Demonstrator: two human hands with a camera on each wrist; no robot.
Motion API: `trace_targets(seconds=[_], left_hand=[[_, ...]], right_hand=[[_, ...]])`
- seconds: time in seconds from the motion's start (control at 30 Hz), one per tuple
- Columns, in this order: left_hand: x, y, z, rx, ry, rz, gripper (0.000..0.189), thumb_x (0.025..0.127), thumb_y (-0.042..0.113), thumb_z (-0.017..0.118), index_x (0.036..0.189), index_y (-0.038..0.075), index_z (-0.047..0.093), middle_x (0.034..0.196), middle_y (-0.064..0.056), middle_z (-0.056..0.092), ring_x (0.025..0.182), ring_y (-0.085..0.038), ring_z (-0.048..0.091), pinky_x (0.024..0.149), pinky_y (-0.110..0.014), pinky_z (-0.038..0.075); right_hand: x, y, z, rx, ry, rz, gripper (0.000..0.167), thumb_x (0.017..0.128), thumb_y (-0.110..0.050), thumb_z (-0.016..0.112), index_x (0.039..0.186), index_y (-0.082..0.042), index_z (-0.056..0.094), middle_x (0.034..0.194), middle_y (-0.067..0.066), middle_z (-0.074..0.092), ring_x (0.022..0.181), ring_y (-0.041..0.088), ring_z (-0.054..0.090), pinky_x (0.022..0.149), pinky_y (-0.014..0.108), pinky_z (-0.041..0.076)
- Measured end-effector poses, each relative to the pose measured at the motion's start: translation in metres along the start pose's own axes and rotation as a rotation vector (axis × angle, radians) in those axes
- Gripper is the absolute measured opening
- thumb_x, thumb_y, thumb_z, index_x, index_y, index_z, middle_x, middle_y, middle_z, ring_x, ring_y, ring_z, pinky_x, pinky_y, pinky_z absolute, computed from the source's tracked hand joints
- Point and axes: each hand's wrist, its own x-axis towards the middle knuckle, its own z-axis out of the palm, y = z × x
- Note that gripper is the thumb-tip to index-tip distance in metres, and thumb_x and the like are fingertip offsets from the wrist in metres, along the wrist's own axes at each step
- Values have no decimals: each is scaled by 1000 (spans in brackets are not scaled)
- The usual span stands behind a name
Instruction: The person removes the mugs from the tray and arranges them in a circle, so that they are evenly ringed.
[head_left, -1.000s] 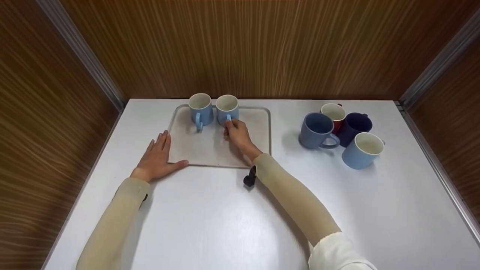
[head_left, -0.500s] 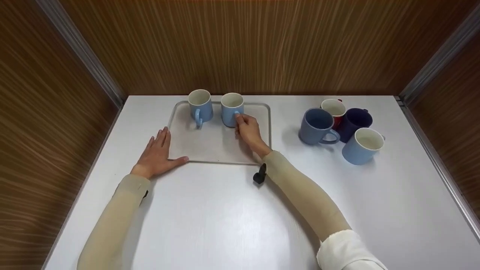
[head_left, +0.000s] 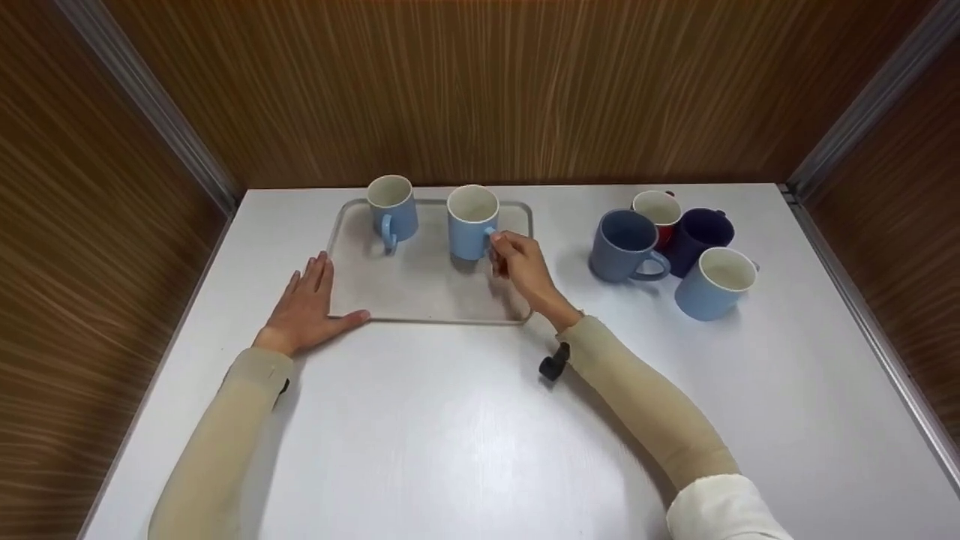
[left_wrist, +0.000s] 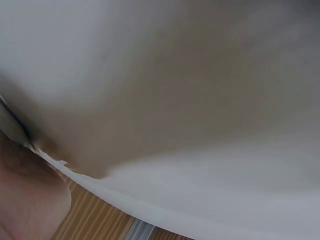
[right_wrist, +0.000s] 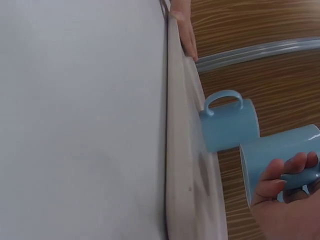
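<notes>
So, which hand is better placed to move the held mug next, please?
Probably the right hand: it holds the mug by its handle, while the left hand lies at the near-left corner of the tray.

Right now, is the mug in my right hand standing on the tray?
No, the right wrist view shows a gap between the held mug and the tray.

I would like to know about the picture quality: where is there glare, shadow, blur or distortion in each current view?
Head view: pale glare on the table, soft shadow beside the left sleeve; left wrist view: white surface blurred, with a broad brownish shade across it; right wrist view: held mug fairly clear, metal strip slightly curved, perhaps by the lens.
</notes>
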Motion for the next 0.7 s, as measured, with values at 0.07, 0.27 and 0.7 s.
trace_targets(seconds=[0.07,0.27,0.7], left_hand=[[0,0,-1,-5,9,3,130,92,89,48,168,-6,1,179,-21,-8,167,-41,-5,135,-58,-2],[-1,0,0,-8,7,-2,131,92,88,50,168,-5,2,179,-21,-8,167,-40,-4,135,-57,0],[1,3,2,-6,9,-9,132,90,91,48,169,-4,0,179,-20,-8,167,-41,-4,135,-58,-1]], right_hand=[[-7,-4,-7,10,-25,-27,42,115,-24,51,80,-2,57,70,3,55,61,18,54,57,31,41],[-30,-12,-31,60,-79,-47,40,114,-18,50,82,4,56,72,5,56,61,17,56,57,28,41],[-71,-13,-90,82,-70,-50,39,112,-11,48,89,21,48,73,8,56,63,17,57,59,28,45]])
